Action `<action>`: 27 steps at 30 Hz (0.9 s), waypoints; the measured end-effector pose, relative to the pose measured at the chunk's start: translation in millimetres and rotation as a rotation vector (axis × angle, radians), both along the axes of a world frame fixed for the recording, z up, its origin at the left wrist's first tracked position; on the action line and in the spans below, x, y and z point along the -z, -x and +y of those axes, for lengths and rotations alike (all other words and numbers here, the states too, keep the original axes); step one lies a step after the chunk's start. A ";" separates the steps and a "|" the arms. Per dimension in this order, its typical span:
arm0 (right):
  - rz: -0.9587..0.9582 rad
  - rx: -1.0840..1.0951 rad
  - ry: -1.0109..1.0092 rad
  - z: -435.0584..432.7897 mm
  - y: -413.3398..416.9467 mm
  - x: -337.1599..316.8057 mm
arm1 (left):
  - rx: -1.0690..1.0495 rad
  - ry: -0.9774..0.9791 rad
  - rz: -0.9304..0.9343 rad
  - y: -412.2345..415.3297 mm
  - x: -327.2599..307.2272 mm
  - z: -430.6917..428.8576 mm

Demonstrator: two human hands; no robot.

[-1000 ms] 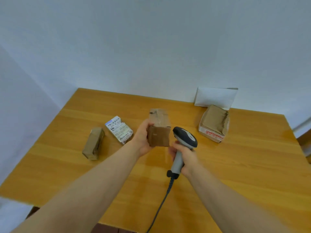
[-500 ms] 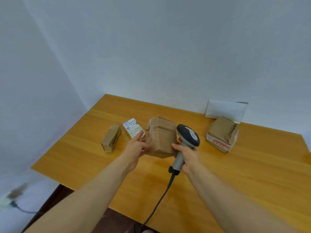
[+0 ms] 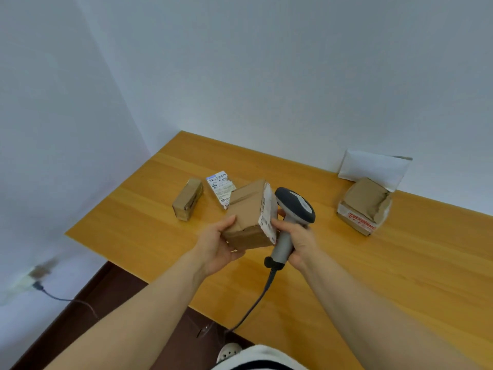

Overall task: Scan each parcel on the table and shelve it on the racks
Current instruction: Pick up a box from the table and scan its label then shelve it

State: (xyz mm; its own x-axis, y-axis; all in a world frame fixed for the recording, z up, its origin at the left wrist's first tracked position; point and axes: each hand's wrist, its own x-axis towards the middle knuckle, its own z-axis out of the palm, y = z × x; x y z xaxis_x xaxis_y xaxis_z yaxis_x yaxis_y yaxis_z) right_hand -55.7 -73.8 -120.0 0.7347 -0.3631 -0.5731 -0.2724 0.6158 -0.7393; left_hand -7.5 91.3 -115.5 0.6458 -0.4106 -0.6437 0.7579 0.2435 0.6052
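- The cardboard parcel (image 3: 246,217), gripped from the left by the left hand (image 3: 216,247), has been turned since half a second ago: its white shipping label (image 3: 268,213) is now shown on the right face.
- The handle of the barcode scanner (image 3: 294,206) is clasped in the right hand (image 3: 298,241), just beside that label, whose print is too blurred to be read.
- The parcel is held above the desk (image 3: 373,276), its long axis running away from the person.

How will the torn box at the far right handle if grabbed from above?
The top of the torn box looks crumpled and caved in, so it probably gives under pressure; the printed side wall seems firmer. It sits flat and squat on the table, so it is unlikely to tip or roll. The ragged paper edge may tear further.
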 end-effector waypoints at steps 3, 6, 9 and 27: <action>0.004 0.007 0.039 4.1 2.0 0.7 | 0.005 -0.114 -0.064 4.3 7.8 0.6; 0.015 0.012 0.073 4.6 2.6 1.4 | 0.057 -0.274 -0.230 7.2 10.5 3.7; 0.001 0.006 0.094 8.0 3.6 1.2 | 0.183 -0.296 -0.283 13.5 5.3 8.6; 0.037 -0.262 0.193 20.4 2.9 -5.0 | 0.022 -0.469 -0.316 -23.0 3.1 39.5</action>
State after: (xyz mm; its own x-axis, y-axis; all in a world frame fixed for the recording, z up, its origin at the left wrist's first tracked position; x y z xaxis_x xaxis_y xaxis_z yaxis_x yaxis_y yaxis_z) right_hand -58.6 -53.4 -115.0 0.7972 -0.2695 -0.5402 -0.4319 0.3704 -0.8223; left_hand 15.5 130.8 -118.5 0.8316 -0.1425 -0.5368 0.5238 -0.1200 0.8433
